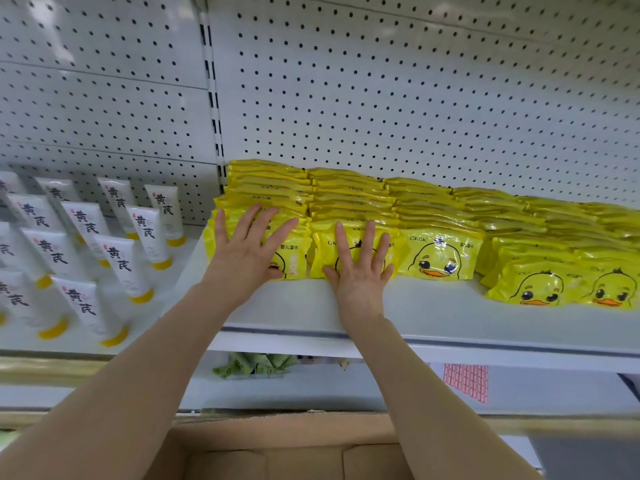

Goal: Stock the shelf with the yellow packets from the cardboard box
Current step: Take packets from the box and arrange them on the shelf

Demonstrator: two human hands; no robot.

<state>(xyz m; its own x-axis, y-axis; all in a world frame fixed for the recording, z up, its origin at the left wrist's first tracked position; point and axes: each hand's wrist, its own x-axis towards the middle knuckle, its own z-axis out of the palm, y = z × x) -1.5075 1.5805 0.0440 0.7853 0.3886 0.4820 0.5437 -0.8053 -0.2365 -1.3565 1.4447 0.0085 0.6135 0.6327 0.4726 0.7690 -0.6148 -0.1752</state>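
Glossy yellow packets stand on the shelf, both hands' grip flat, fingers spread wide: left hand, right hand.

Bright, even overhead light with soft shadows, glare on the glossy packets, blurred tubes at left, wide-angle bending at the edges.

Packets yellow, duck-face print, orange bills; tubes white, yellow caps; pegboard white, black-dotted; box brown.
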